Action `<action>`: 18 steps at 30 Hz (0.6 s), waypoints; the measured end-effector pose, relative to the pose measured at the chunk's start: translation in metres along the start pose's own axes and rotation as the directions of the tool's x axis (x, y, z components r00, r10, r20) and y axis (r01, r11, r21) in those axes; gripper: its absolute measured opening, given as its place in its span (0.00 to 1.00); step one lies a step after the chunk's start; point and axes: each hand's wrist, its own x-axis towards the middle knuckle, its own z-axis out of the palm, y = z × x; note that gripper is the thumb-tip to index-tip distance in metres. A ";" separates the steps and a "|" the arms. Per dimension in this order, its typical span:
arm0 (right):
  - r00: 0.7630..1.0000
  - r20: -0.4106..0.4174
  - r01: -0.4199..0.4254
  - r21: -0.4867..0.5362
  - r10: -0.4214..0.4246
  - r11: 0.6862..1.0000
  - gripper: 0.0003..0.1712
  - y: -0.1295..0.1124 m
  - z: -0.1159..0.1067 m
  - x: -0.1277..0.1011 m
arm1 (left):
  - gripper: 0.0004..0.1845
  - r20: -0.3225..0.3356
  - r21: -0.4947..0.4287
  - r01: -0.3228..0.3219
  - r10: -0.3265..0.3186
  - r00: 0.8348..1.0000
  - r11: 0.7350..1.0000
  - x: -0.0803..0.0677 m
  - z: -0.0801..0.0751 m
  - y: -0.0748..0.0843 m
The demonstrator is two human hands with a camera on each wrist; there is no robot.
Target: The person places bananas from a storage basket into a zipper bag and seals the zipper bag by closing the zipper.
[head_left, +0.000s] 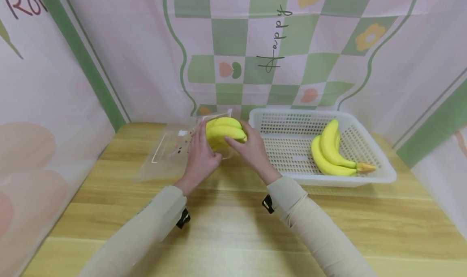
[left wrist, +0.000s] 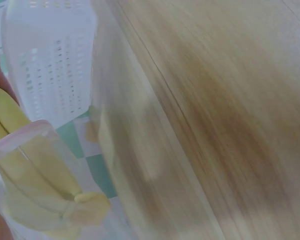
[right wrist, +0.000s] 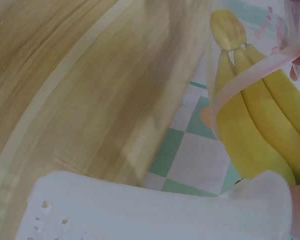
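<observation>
A bunch of yellow bananas (head_left: 224, 132) is held above the table between both hands. Its stem end is inside a clear plastic bag (head_left: 166, 151) with small printed marks, and the bag's pinkish mouth band (right wrist: 255, 75) crosses the bananas partway along. My right hand (head_left: 256, 148) grips the bunch at its tip end, thumb across the front. On the other side, my left hand (head_left: 202, 152) holds the bag at its mouth, fingers stretched up along the bananas. In the left wrist view the stem (left wrist: 90, 207) shows through the film.
Just right of the hands stands a white perforated plastic basket (head_left: 321, 180), with another bunch of bananas (head_left: 332, 151) in its right part. Everything is on a wooden table (head_left: 226, 236). A checkered, printed cloth (head_left: 230, 38) hangs behind it.
</observation>
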 end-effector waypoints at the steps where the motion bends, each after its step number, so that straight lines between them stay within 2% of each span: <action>1: 1.000 0.005 0.007 0.010 -0.007 1.000 0.36 0.000 0.000 0.000 | 0.53 -0.002 -0.002 -0.004 0.004 1.000 1.000 0.000 0.000 0.000; 8: 0.997 0.042 0.061 0.061 -0.064 0.996 0.31 -0.001 0.004 0.000 | 0.52 -0.009 -0.008 -0.020 0.020 1.000 1.000 0.001 -0.001 0.001; 13: 0.997 0.035 0.062 0.073 -0.065 0.995 0.27 0.001 0.008 0.001 | 0.52 -0.020 -0.011 -0.035 0.034 0.999 0.999 0.002 -0.001 0.002; 18: 0.998 0.040 0.042 0.082 -0.045 0.996 0.29 0.000 0.012 0.001 | 0.52 -0.022 -0.022 -0.041 0.041 0.999 0.999 0.003 -0.001 0.003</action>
